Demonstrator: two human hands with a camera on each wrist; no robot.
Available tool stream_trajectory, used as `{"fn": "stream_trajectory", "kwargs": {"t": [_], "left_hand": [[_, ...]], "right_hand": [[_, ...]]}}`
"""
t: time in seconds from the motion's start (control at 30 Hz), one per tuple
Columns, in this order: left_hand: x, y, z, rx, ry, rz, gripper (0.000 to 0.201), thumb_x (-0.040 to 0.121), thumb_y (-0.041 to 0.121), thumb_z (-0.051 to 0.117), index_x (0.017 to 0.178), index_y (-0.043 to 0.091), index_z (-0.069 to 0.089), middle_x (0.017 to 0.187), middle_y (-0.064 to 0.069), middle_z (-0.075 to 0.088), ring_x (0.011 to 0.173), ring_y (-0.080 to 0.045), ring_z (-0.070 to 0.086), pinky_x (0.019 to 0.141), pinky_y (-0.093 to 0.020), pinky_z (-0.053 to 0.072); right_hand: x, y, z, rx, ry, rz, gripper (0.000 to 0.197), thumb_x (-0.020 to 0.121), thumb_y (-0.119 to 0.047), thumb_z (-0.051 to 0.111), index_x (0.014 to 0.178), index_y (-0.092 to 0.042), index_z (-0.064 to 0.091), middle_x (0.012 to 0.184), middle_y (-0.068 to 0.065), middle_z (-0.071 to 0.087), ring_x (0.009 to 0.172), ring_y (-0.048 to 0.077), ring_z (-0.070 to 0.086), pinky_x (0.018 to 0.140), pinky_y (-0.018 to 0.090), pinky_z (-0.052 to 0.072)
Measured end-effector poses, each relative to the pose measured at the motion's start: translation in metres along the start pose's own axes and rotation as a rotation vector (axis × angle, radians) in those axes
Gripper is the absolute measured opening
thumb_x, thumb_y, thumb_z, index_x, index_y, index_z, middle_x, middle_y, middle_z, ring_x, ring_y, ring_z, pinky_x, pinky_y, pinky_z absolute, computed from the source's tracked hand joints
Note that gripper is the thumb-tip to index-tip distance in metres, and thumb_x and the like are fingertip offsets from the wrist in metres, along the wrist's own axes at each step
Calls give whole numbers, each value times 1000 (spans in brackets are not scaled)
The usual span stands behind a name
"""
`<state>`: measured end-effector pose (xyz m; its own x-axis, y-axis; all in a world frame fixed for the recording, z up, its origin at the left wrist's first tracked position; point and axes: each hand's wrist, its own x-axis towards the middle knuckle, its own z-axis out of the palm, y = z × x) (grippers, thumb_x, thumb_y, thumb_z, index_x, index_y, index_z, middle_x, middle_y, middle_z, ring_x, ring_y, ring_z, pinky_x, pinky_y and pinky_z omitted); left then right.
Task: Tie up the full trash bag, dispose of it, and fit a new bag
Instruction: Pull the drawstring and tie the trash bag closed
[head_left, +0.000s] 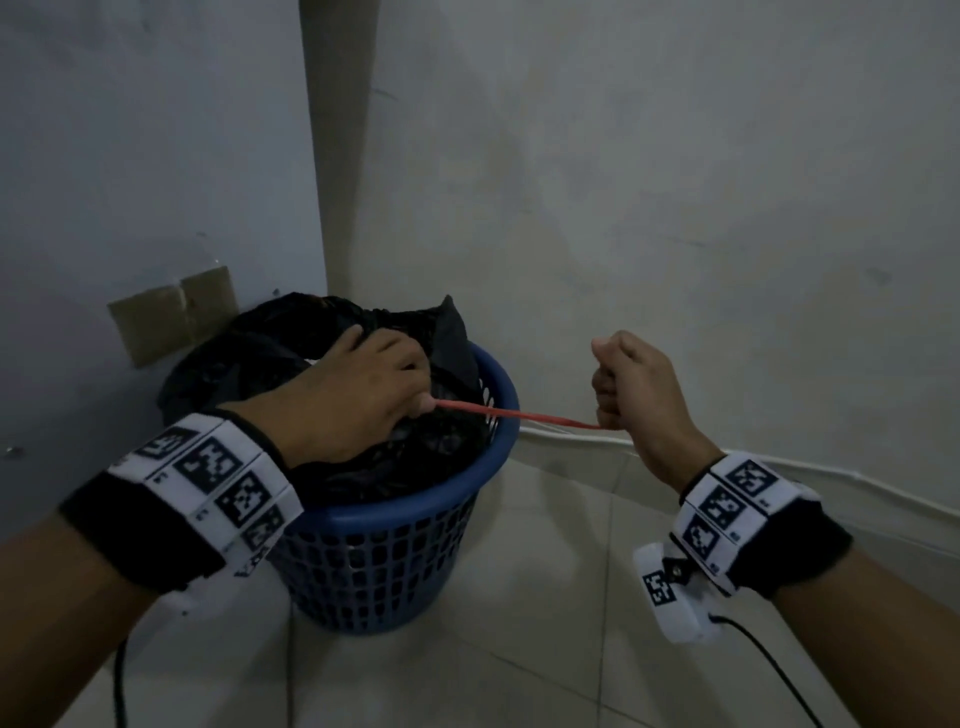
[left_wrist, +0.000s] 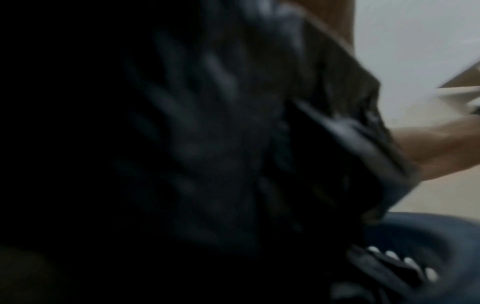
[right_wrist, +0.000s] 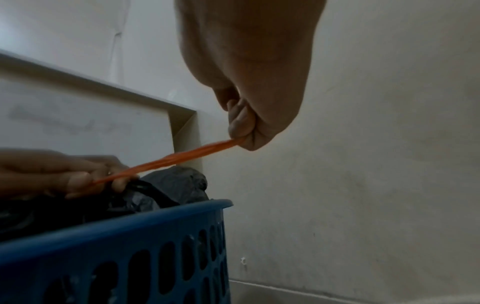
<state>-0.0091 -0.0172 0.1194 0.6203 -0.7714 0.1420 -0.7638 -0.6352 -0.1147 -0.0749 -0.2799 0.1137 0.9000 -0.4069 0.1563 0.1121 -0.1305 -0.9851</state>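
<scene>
A full black trash bag (head_left: 249, 358) bulges out of a blue perforated basket (head_left: 395, 545) in the corner. A red drawstring (head_left: 519, 415) stretches taut from the bag's top to the right. My left hand (head_left: 363, 395) rests on the bag and pinches the drawstring (right_wrist: 166, 160) at the bag's mouth. My right hand (head_left: 631, 389) is a fist to the right of the basket, gripping the string's far end (right_wrist: 233, 142). The left wrist view is dark and blurred, showing black bag plastic (left_wrist: 221, 123) and a piece of the blue rim (left_wrist: 428, 226).
The basket stands on a pale tiled floor (head_left: 545, 649) against two walls that meet behind it. A brown patch (head_left: 171, 317) is on the left wall. A white cable (head_left: 779, 462) runs along the right wall's base. Wrist-band cables hang below both forearms.
</scene>
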Motion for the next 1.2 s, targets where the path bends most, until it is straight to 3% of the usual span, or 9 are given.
{"fn": "stream_trajectory", "kwargs": {"t": [0.07,0.2,0.4,0.57,0.7,0.8,0.93,1.07,1.2], "left_hand": [[-2,-5,3,2,-32,-36,28,99,42,34,100,28,58,132,7,40,136,-17,23,113,-52,17],[-16,-9,1,-355,45,-29,34,93,56,34,117,44,57,144,20,37,133,1,33,117,-45,16],[-40,-58,1,-409,496,-194,45,97,54,33,105,28,68,105,14,68,97,-7,60,93,-44,46],[-73,-82,29,-509,390,-291,63,88,72,25,113,32,67,118,12,65,107,-6,58,97,-37,46],[-96,-81,48,-543,304,-319,59,86,73,24,111,33,59,103,12,66,88,-5,60,77,-29,49],[-104,-72,57,-384,430,-312,55,92,68,23,88,26,58,74,8,61,63,-3,54,57,-26,39],[-102,-38,60,-397,521,-305,55,94,66,24,84,23,57,68,7,57,58,-7,52,54,-26,41],[-94,-11,45,-681,569,-190,56,99,55,25,80,18,62,70,6,60,65,-8,56,57,-22,43],[-77,-17,31,-681,788,-356,39,97,37,44,79,8,64,73,2,59,68,-5,55,62,-12,41]], "right_hand": [[0,2,3,-79,-23,-20,40,100,-21,46,63,-21,30,47,-9,30,40,9,21,43,19,21],[-6,15,9,-496,-24,-118,30,97,-33,49,71,-19,47,63,-1,55,48,7,45,54,27,37],[-14,1,34,-869,70,-476,19,95,-37,50,104,-25,62,111,-1,62,103,21,57,85,36,45],[-55,-10,96,-653,-208,-742,44,98,-46,38,137,-27,48,132,-8,53,118,5,47,96,27,39],[-83,22,135,-841,-445,-599,59,94,-65,16,146,-40,28,148,-11,37,138,13,31,111,43,30],[-82,34,140,-992,-383,-559,63,90,-72,10,136,-39,36,136,-10,44,124,17,41,102,39,35],[-60,32,111,-973,-431,-560,52,92,-71,13,109,-36,48,97,-11,51,85,13,52,78,34,44],[-34,28,72,-984,-514,-436,50,94,-69,13,102,-36,51,92,-13,58,81,6,54,80,35,45],[-26,20,70,-792,-407,-281,64,93,-68,19,99,-16,56,95,8,61,85,19,59,84,45,48]]}}
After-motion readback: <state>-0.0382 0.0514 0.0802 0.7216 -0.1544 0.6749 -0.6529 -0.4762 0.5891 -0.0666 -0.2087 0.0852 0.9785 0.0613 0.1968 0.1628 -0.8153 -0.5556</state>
